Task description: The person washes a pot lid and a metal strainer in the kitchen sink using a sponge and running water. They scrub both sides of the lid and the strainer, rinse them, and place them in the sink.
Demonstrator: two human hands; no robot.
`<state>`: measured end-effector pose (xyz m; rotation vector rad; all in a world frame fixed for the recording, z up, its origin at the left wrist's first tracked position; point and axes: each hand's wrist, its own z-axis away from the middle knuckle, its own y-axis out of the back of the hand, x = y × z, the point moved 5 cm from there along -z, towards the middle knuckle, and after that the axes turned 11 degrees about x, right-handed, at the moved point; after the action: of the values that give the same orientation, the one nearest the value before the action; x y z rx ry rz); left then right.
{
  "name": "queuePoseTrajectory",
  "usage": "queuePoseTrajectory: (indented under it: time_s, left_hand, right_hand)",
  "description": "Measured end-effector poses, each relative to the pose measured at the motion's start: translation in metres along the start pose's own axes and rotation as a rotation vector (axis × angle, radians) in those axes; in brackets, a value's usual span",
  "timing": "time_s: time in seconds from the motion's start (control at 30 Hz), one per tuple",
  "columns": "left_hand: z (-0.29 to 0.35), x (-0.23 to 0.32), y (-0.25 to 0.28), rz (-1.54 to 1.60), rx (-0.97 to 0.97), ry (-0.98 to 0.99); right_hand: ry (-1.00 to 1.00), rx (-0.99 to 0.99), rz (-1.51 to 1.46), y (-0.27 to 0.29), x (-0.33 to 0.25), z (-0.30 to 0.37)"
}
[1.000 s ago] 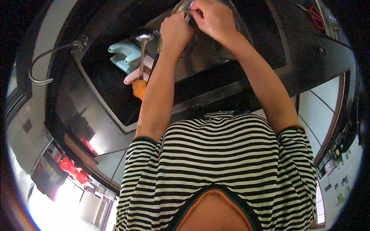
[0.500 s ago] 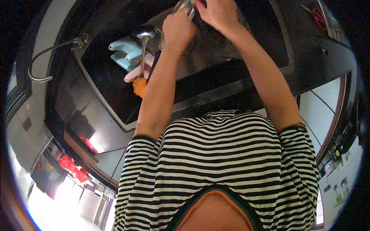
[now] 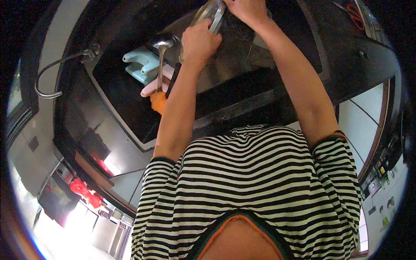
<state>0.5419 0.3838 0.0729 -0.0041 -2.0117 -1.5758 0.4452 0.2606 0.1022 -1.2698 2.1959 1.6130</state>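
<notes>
At the upper middle, my left hand (image 3: 200, 42) is closed on the near edge of a round, clear-looking lid (image 3: 207, 12) with a pale, shiny rim. The lid is tilted, and its far side is cut off by the picture's upper edge. My right hand (image 3: 248, 11) is at the lid's upper right, fingers bent towards the rim; their tips are partly out of view. Both hands are over a large black sink (image 3: 234, 93). Left of my left wrist a metal ladle (image 3: 161, 58) lies with its handle towards me.
Beside the ladle lie a light-blue forked plastic piece (image 3: 143, 64), a pink piece (image 3: 149, 89) and an orange thing (image 3: 158, 103). A curved metal faucet (image 3: 41, 89) stands at the left. Red-handled scissors (image 3: 354, 17) lie on the counter at the far right.
The lid has come further into view between my hands. My right hand has shifted slightly up and right, and my left hand slightly down. The whole view has tilted a little.
</notes>
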Motion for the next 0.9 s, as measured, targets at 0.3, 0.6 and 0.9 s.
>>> queuePoseTrajectory:
  time_s: [0.3,0.6,0.9]
  left_hand:
    - [0.003,0.003,0.007,0.083,0.088,0.000]
    - [0.005,-0.008,0.006,0.083,0.093,-0.010]
    - [0.004,-0.013,0.005,0.113,0.118,0.000]
  right_hand:
    - [0.117,0.098,-0.041,0.011,-0.015,0.014]
    - [0.214,0.024,-0.163,0.018,-0.037,0.034]
    - [0.197,-0.040,-0.093,0.014,-0.044,0.032]
